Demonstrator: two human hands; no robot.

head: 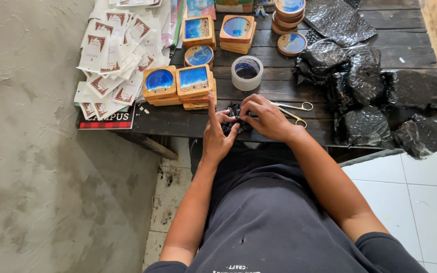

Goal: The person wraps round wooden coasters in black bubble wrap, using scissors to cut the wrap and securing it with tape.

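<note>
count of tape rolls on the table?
1. The tape roll stands on the dark table, just beyond the hands, right of the square wooden coasters. Others may be hidden under the black wrap.

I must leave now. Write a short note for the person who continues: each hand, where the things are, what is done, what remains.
Left hand and right hand: both pinch a small black wrapped piece at the table edge.
Scissors lie right of the hands; tape roll just beyond.
Done: black wrapped bundles piled on the right.
Left: wooden coasters with blue centres, stacked unwrapped, beyond the hands.
</note>
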